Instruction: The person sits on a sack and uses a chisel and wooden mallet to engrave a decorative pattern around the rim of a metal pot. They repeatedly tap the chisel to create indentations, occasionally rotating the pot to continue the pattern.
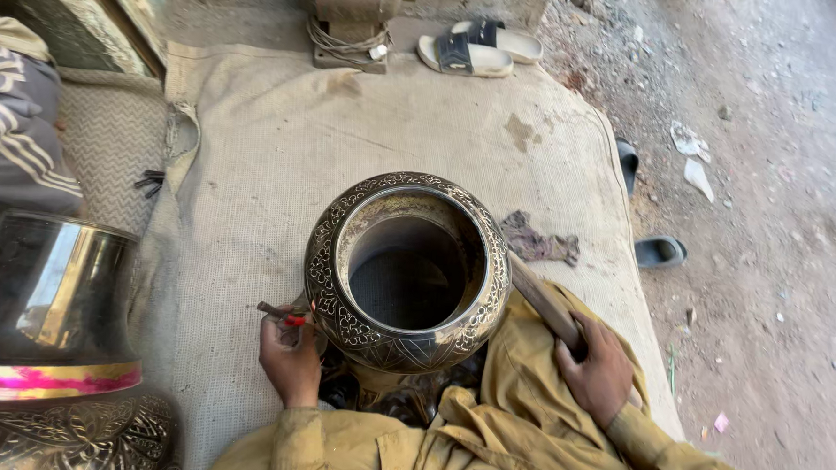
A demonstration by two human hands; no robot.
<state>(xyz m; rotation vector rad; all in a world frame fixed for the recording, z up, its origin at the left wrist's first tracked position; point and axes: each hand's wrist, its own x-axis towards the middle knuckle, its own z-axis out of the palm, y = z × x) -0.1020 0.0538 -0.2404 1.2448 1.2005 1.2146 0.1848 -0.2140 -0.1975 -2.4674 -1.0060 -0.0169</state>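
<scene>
A round brass pot (407, 272) with an engraved rim rests mouth-up on my lap, its inside dark and hollow. My left hand (291, 352) presses a small chisel (281, 314) with a red mark against the pot's left side. My right hand (600, 370) is shut on a wooden hammer handle (542, 302) that runs up behind the pot's right side; the hammer's head is hidden. Both arms wear mustard-yellow sleeves.
A beige mat (347, 138) covers the ground. A large shiny vessel with a pink band (47, 341) stands at the left, beside a seated person's striped sleeve (14, 133). A rag (540, 242), sandals (478, 48), and a dirt floor (766, 231) lie around.
</scene>
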